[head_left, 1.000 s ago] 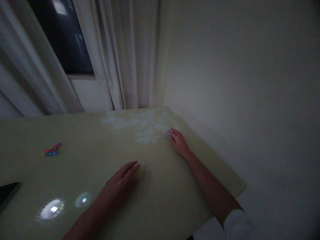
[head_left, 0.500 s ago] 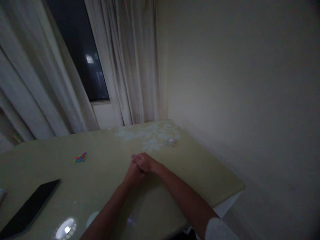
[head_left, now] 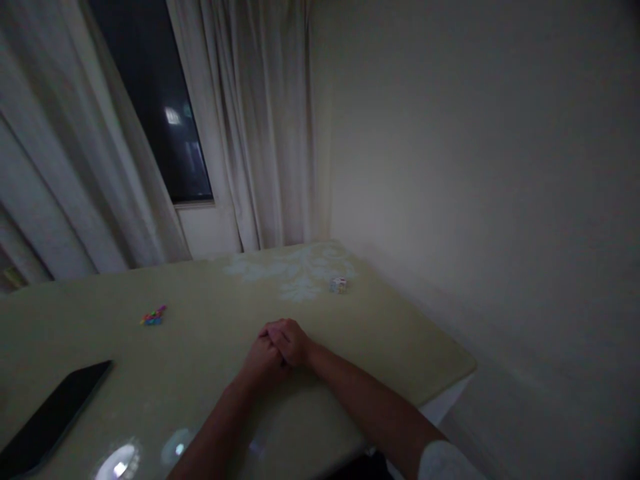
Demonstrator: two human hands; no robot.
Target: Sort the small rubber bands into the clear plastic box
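My left hand and my right hand are clasped together above the pale yellow-green table. The right one lies over the left, its fingers folded round it. Both are closed, and no object shows between them. Most of the left fingers are hidden under the right hand. Beyond them to the right sits a small clear packet or box with coloured marks, too blurred to name. To the left lies a little heap of bright multicoloured pieces, apart from both hands.
A flat black slab, perhaps a tablet, lies at the table's left front. Lamp reflections shine on the glossy surface near me. Curtains and a dark window stand behind. A bare wall runs along the right side.
My clasped hands have drawn slightly nearer to me, and the fingers look more tightly folded. The whole view has shifted a little, with the table items appearing farther left.
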